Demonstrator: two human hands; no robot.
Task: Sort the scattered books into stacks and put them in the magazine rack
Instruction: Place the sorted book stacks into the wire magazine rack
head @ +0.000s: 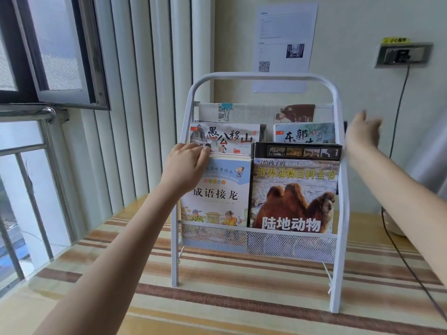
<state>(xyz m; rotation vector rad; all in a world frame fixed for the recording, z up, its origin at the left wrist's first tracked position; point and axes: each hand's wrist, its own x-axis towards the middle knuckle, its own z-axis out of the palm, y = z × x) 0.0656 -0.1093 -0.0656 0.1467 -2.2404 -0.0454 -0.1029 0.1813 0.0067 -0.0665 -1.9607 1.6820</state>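
The books are in the white magazine rack [262,77], which stands on a striped mat [217,298] by the wall. The rack has three rows, one behind the other, going up like steps.

In the front row, on the left, there is a stack of thin books [217,192]. The one at the front is pale blue with little cartoon people at the bottom. Just beside it, on the right, stands the camel book [294,189], with big brown camels on its cover. A mesh panel [258,243] runs along the bottom of this row and holds the books in.

In the middle row there is a book with a mountain picture [225,136] on the left and a pale green book [304,132] on the right. In the back row a newspaper [256,112] is held by a blue clip [226,110].

The left hand [186,168] is on the top left corner of the stack of thin books. Its fingers curl over the top edge and grip the stack.

The right hand [362,132] is up in the air just past the right side of the rack. It is blurry. Its fingers look spread and loose, and it holds nothing. I cannot tell if it touches the frame.

On the wall behind the rack hangs a sheet of paper [285,37] with a square code on it. To the right is a wall socket [402,55], and a black cable [399,97] hangs down from it. On the left there is a window [60,49] and a metal railing [26,114].
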